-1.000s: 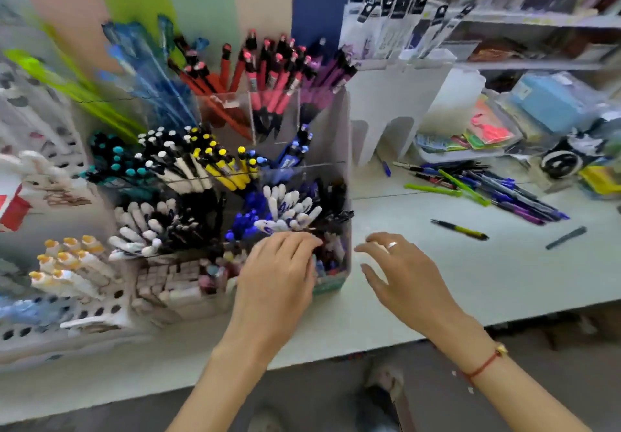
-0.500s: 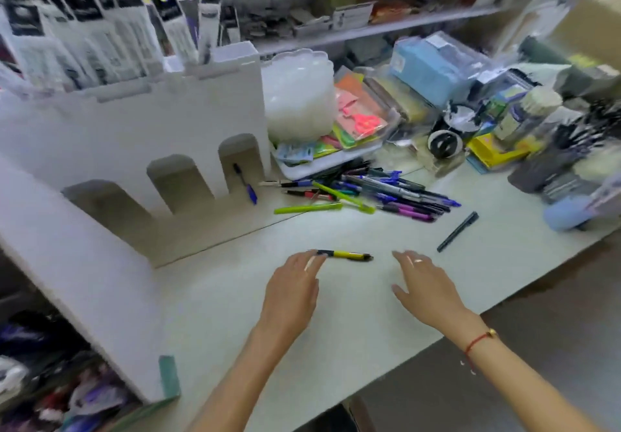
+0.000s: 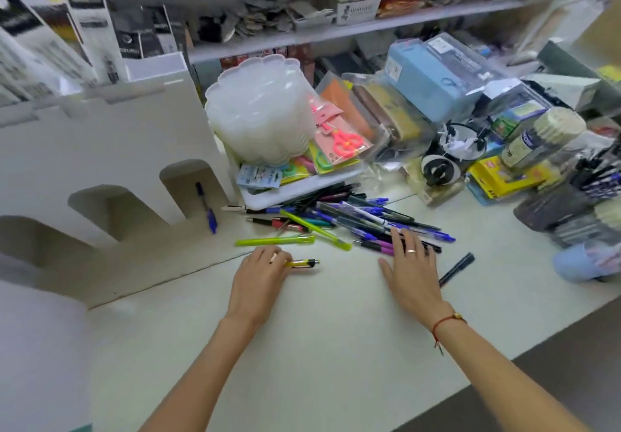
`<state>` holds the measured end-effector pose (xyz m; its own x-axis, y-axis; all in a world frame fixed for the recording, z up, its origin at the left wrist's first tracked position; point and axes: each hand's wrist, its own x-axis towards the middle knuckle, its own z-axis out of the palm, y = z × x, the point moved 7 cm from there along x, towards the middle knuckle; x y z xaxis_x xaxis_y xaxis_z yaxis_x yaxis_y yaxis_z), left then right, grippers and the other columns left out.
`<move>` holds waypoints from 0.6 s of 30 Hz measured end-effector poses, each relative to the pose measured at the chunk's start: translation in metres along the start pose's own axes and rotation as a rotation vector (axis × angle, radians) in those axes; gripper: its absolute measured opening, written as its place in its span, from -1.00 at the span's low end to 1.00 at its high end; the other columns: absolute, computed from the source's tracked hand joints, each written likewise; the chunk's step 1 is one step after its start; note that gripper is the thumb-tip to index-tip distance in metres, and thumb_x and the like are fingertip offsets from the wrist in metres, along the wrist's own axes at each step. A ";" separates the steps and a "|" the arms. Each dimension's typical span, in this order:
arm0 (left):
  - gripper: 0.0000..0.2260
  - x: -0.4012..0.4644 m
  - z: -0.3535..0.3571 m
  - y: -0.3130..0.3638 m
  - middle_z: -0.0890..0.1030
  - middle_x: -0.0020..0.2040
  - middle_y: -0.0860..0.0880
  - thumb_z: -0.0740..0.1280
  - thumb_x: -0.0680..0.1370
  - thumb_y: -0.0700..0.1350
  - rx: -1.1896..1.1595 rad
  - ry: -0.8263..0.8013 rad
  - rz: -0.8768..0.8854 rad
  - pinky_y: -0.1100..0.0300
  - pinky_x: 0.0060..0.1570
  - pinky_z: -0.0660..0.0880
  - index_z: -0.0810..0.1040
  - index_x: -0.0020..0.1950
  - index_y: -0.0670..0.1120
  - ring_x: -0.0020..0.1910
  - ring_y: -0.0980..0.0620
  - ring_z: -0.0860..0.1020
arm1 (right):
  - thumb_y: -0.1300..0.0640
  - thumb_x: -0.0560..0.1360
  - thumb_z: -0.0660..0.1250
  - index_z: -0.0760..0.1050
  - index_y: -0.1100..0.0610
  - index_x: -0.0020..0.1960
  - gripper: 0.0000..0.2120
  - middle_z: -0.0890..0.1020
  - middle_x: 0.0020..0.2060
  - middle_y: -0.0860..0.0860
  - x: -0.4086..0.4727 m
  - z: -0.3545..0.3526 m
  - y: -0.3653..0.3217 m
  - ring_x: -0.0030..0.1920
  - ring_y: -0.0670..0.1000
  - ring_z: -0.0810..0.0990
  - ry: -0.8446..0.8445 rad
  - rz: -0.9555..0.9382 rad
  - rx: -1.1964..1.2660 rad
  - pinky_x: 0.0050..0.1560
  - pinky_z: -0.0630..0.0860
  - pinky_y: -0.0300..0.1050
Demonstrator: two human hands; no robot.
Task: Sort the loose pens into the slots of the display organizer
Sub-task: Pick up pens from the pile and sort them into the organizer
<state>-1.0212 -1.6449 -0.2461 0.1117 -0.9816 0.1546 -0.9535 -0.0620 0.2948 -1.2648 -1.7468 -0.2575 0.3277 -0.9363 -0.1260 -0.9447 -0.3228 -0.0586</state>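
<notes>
- Head view, looking down on a smooth, pale counter (image 3: 319,347) in a stationery shop; the landmark is the heap of loose pens (image 3: 356,221) lying at its middle.
- Left hand (image 3: 257,283): just in front and to the left of the heap, fingers curled, pinching a slim yellow pen (image 3: 302,263) with a dark tip against the counter.
- Right hand (image 3: 411,273): at the heap's near right edge, flat and released, straight fingers resting on the nearest purple and blue barrels; a ring on one finger, a red cord at the wrist.
- A lime-green pen (image 3: 274,240) lies alone just left of the heap; a matte black pen (image 3: 457,268) lies apart to its right.
- Left of the heap stands a white board display (image 3: 100,136) with arched cut-outs; a blue pen (image 3: 206,210) leans in the nearest arch.
- Behind the heap, a stack of translucent scalloped plastic dishes (image 3: 258,109) and packaged pink scissors (image 3: 346,139) in glossy wrap.
- Right of the heap, a yellow packet (image 3: 500,178) and a pale blue box (image 3: 433,78); their printing is too blurred to read.
</notes>
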 end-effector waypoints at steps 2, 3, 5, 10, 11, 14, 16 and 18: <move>-0.66 0.010 0.000 -0.010 0.57 0.17 -0.06 0.48 0.44 -0.12 0.061 -0.008 -0.036 0.06 -0.02 0.52 0.54 0.19 -0.05 0.11 -0.11 0.54 | 0.13 0.41 0.49 0.46 0.25 0.32 -0.47 0.58 0.16 0.22 0.001 -0.002 -0.004 0.11 0.26 0.58 0.049 -0.065 -0.017 0.09 0.52 0.20; -0.57 0.014 0.004 -0.017 0.51 0.29 -0.08 0.43 0.48 -0.08 0.085 -0.044 -0.059 0.00 0.12 0.49 0.47 0.33 -0.06 0.24 -0.13 0.49 | 0.15 0.41 0.48 0.47 0.23 0.30 -0.51 0.59 0.12 0.19 0.002 -0.005 -0.005 0.07 0.24 0.59 0.080 -0.099 -0.007 0.04 0.54 0.15; -0.47 0.016 0.012 -0.027 0.43 0.41 -0.11 0.33 0.54 0.02 0.097 -0.111 -0.118 -0.07 0.31 0.36 0.34 0.47 -0.10 0.38 -0.15 0.39 | 0.17 0.38 0.48 0.49 0.22 0.25 -0.53 0.59 0.06 0.15 0.003 -0.008 -0.006 -0.01 0.20 0.58 0.099 -0.122 0.009 -0.06 0.55 0.08; -0.61 0.021 0.011 -0.023 0.59 0.08 -0.10 0.49 0.42 -0.04 0.144 -0.105 -0.093 0.01 0.04 0.52 0.56 0.20 -0.13 0.03 -0.14 0.58 | 0.18 0.26 0.35 0.47 0.24 0.16 -0.54 0.55 0.00 0.15 0.002 -0.004 -0.009 -0.09 0.16 0.53 -0.036 -0.086 -0.036 -0.20 0.50 0.00; -0.65 0.021 0.009 -0.020 0.60 0.01 -0.08 0.52 0.39 -0.06 0.135 -0.099 -0.085 0.05 -0.06 0.54 0.58 0.12 -0.12 -0.05 -0.12 0.58 | 0.18 0.33 0.31 0.43 0.22 0.21 -0.55 0.52 0.05 0.14 0.003 -0.004 -0.010 -0.03 0.16 0.51 -0.049 -0.085 -0.026 -0.14 0.47 -0.01; -0.69 0.021 0.005 -0.014 0.57 -0.17 -0.02 0.60 0.27 -0.09 0.162 -0.081 -0.044 0.13 -0.36 0.48 0.58 -0.09 -0.08 -0.26 -0.06 0.54 | 0.16 0.57 0.13 0.26 0.15 0.33 -0.66 0.41 0.20 0.08 0.005 0.000 -0.018 0.16 0.11 0.44 -0.151 -0.090 0.069 -0.03 0.42 -0.06; -0.64 0.018 0.001 -0.009 0.53 -0.26 0.00 0.65 0.17 -0.07 0.203 -0.097 0.003 0.18 -0.47 0.39 0.55 -0.20 -0.07 -0.35 -0.04 0.52 | 0.12 0.64 0.07 0.24 0.14 0.36 -0.70 0.40 0.22 0.08 0.004 0.000 -0.021 0.16 0.10 0.45 -0.203 -0.057 0.158 -0.08 0.40 -0.05; -0.60 0.014 0.001 -0.006 0.51 -0.34 0.00 0.68 0.07 -0.06 0.240 -0.140 0.022 0.23 -0.52 0.34 0.53 -0.28 -0.08 -0.41 -0.03 0.51 | 0.14 0.64 0.08 0.22 0.14 0.39 -0.67 0.41 0.22 0.10 -0.001 0.002 -0.020 0.13 0.12 0.47 -0.255 -0.039 0.240 -0.09 0.40 -0.06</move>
<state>-1.0142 -1.6584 -0.2467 0.0664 -0.9976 0.0218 -0.9961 -0.0650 0.0589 -1.2456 -1.7393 -0.2586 0.3854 -0.8495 -0.3604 -0.9110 -0.2880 -0.2953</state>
